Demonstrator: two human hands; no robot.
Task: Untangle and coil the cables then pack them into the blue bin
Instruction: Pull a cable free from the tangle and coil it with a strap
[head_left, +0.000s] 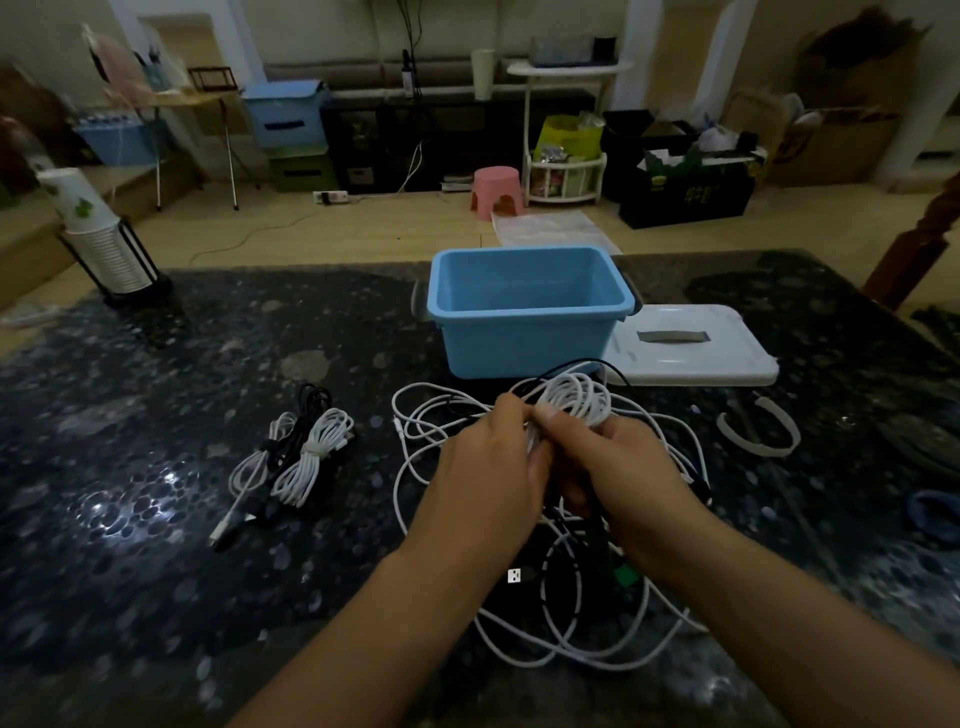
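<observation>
The blue bin (524, 343) stands open and empty at the table's middle back. Just in front of it my right hand (631, 475) grips a small coil of white cable (576, 402), and my left hand (488, 470) pinches the same cable beside it. Under and around both hands lies a tangle of white and black cables (566, 613) with a white USB plug (514, 575) showing. To the left rest three tied bundles, two white (311, 462) and one black (306, 415).
The bin's white lid (691, 345) lies flat to its right. A loose white strap (758, 431) sits right of the tangle. A rack of paper cups (111, 249) stands at the table's far left corner. The table top is dark and speckled.
</observation>
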